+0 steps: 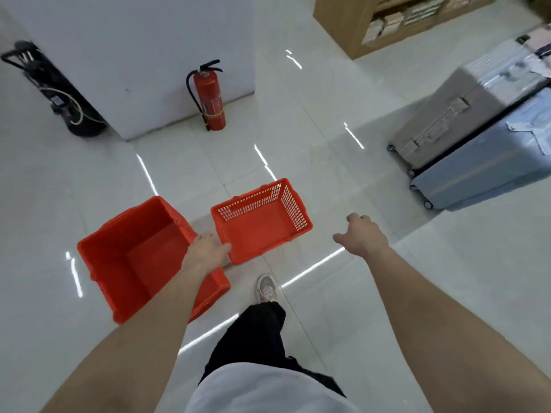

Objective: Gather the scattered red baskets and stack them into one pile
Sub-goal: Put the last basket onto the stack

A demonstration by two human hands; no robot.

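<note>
A small red basket [262, 222] with perforated walls hangs just above the white floor, slightly tilted. My left hand [207, 251] grips its near left corner. To its left a larger red bin [140, 257] with solid walls stands on the floor, open side up and empty; my left forearm crosses its right side. My right hand [362, 235] hovers to the right of the small basket, apart from it, fingers loosely spread and holding nothing.
A red fire extinguisher [210, 96] stands against a white pillar [134, 55]. A black folded cart [53, 90] leans at the far left. Two suitcases [465, 144] lie at the right, wooden shelves [402, 19] behind. My foot [267, 289] is planted below the basket.
</note>
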